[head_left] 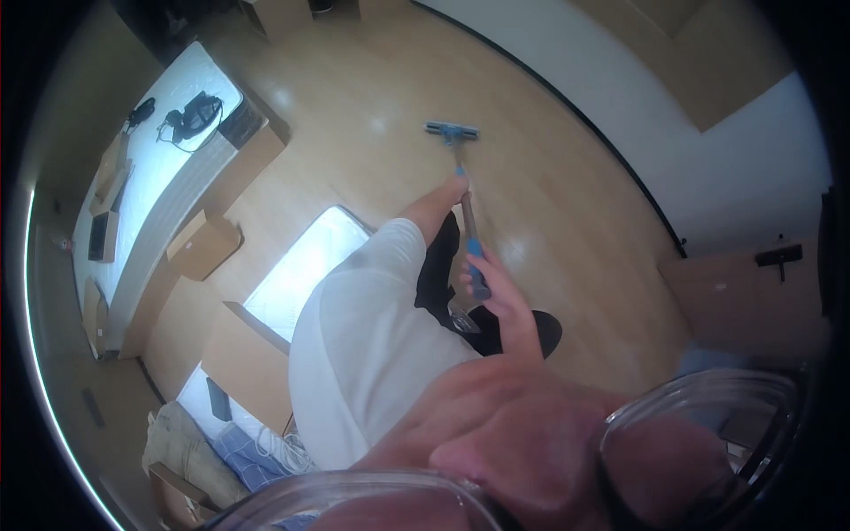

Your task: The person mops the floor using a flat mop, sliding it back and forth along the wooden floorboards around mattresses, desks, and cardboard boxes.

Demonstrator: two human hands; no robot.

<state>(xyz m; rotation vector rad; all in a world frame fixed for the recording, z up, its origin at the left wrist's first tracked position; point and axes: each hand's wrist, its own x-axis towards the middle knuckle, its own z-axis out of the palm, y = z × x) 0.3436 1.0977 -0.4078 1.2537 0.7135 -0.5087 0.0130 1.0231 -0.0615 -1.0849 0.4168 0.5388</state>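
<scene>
Both of my hands are on a mop [470,212] with a grey pole and a blue grip. My left hand [458,188] is closed round the pole farther down, near the mop head. Nearer to me, my right hand [496,281] wraps the blue grip at the top end. The flat blue mop head [452,132] rests on the light wooden floor [531,199], ahead of my hands. My white sleeve covers part of the left arm. Under the pole, my black trousers and a dark shoe [546,334] partly show.
Left stands a long white-topped platform [164,150] with a black corded item [197,117] and boxes. A cardboard box [205,246] leans beside it. A white panel [310,257] and a cardboard sheet [248,367] lie nearer. Right are a wall and a brown door [735,292].
</scene>
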